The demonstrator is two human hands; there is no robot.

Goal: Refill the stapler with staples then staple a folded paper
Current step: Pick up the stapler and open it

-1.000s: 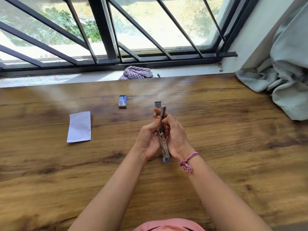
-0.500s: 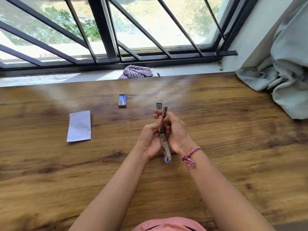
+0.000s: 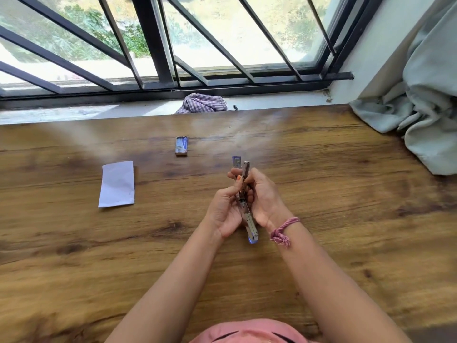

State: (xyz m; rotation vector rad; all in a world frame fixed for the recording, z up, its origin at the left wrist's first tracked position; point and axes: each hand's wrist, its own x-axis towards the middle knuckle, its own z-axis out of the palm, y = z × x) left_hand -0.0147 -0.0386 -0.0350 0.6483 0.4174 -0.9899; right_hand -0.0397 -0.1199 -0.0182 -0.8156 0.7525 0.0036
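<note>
Stapler (image 3: pixel 244 201) gripped open, above mid-desk.
Left hand (image 3: pixel 226 210) and right hand (image 3: pixel 265 196) both clasp it — folded paper (image 3: pixel 116 183) toward left edge.

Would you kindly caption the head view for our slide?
Both hands, left hand and right hand, grip an opened stapler above the wooden table.

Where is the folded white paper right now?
The folded paper lies flat on the wooden table, off to the person's left, nearer than the small staple box and untouched by either hand.
</note>
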